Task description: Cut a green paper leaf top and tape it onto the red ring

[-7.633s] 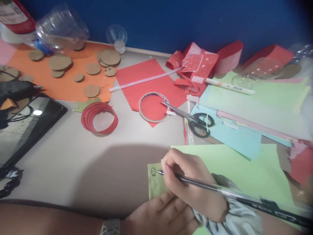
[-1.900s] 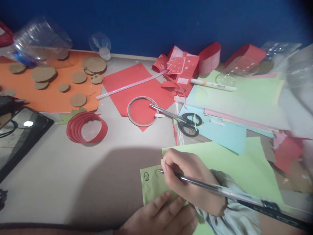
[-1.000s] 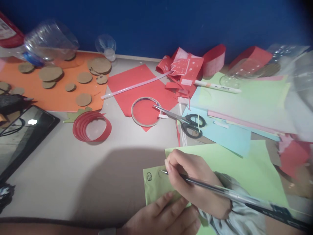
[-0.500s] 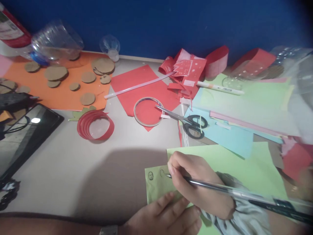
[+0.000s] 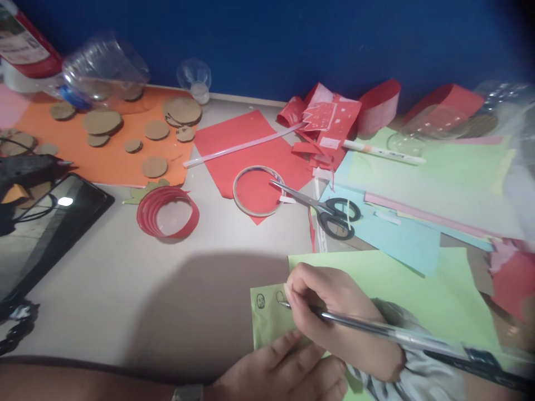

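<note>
My right hand (image 5: 338, 317) grips a pen (image 5: 376, 329), its tip on a small piece of green paper (image 5: 267, 324). An inked oval outline sits by the tip, and a little drawn face is to its left. My left hand (image 5: 288, 370) lies flat with fingers apart, pressing the lower part of that piece; a watch band (image 5: 188, 392) shows at the wrist. Beneath my right hand spreads a larger light-green sheet (image 5: 418, 289). Black-handled scissors (image 5: 320, 207) lie beyond it, their blade tip over a ring-shaped roll of tape (image 5: 236, 197).
A coiled red paper strip (image 5: 146, 214) and a black phone-like device (image 5: 58, 234) lie left. Cardboard discs (image 5: 154, 167) rest on orange paper (image 5: 121, 167). Behind are a plastic bottle (image 5: 106, 64), red paper (image 5: 259, 133), a straw (image 5: 242, 146), a marker (image 5: 384, 152) and a blue wall (image 5: 259, 44).
The pen tip has moved slightly down, and the oval's outline now looks more closed. My left hand stays flat on the paper. The whole view has shifted slightly.
</note>
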